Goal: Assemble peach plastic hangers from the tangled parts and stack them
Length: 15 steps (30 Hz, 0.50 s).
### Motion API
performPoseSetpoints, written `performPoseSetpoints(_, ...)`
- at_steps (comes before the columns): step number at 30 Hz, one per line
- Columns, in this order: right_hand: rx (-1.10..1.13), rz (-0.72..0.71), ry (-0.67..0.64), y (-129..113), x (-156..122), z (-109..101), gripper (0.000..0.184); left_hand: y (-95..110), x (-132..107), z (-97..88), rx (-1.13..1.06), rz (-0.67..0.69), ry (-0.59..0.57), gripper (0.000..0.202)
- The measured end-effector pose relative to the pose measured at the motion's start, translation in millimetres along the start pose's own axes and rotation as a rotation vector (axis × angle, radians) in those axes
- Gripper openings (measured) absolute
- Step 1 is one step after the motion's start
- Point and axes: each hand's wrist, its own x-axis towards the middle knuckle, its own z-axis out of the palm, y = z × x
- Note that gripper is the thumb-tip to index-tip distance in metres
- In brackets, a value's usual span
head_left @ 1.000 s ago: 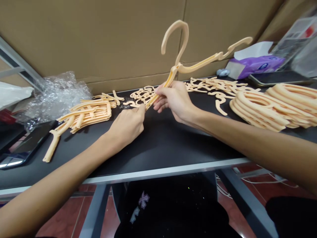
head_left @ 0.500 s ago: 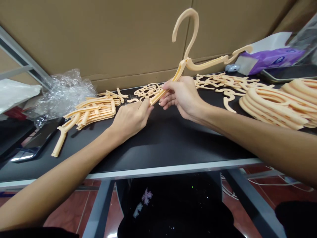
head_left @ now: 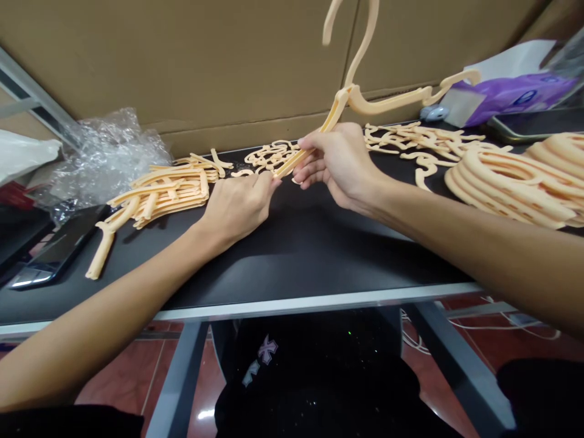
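A cream plastic folding hanger (head_left: 387,103) is held up over the black table, its hook rising out of the top of the view. My right hand (head_left: 342,161) is closed around one arm of the hanger below the joint. At the lower end of that same arm, my left hand (head_left: 241,204) pinches with thumb and fingers; its grip hides the tip. The hanger's other arm reaches right and carries a curved end piece. Behind my hands lie small curved hanger pieces (head_left: 274,155).
Left stand a pile of straight hanger arms (head_left: 168,191), crumpled clear plastic (head_left: 112,149) and a dark phone (head_left: 59,249). Right are loose hooked pieces (head_left: 420,139), stacked hangers (head_left: 506,182) and a purple packet (head_left: 520,97). A cardboard wall (head_left: 228,67) closes the back.
The hanger appears slightly higher and farther right, with its hook now cut off by the top edge. Both hands keep their hold; the whole view has shifted a little.
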Motion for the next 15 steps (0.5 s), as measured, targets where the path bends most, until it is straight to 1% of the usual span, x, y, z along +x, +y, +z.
performPoseSetpoints(3, -0.002, 0.005, -0.02, -4, -2, 0, 0.027, -1, -1, 1.9, -0.056, -0.011, 0.051, 0.04)
performPoseSetpoints(6, -0.019, -0.012, -0.077, -8, -5, 0, 0.026, -2, -2, 1.4, -0.15, -0.017, 0.094, 0.034)
performPoseSetpoints(9, -0.033, 0.006, -0.134, -9, -3, -1, 0.023, -3, -2, -1.3, -0.229, -0.026, 0.108, 0.029)
performPoseSetpoints(11, -0.02, 0.027, -0.146, -8, 2, -5, 0.023, -6, -2, -3.6, -0.253, -0.062, 0.116, 0.03)
performPoseSetpoints(12, -0.008, 0.026, -0.138, -7, 7, -9, 0.027, -9, -1, -4.6, -0.261, -0.085, 0.121, 0.03)
performPoseSetpoints(15, 0.02, -0.029, -0.057, -3, 26, -25, 0.049, -20, -1, -5.5, -0.272, -0.13, 0.149, 0.03)
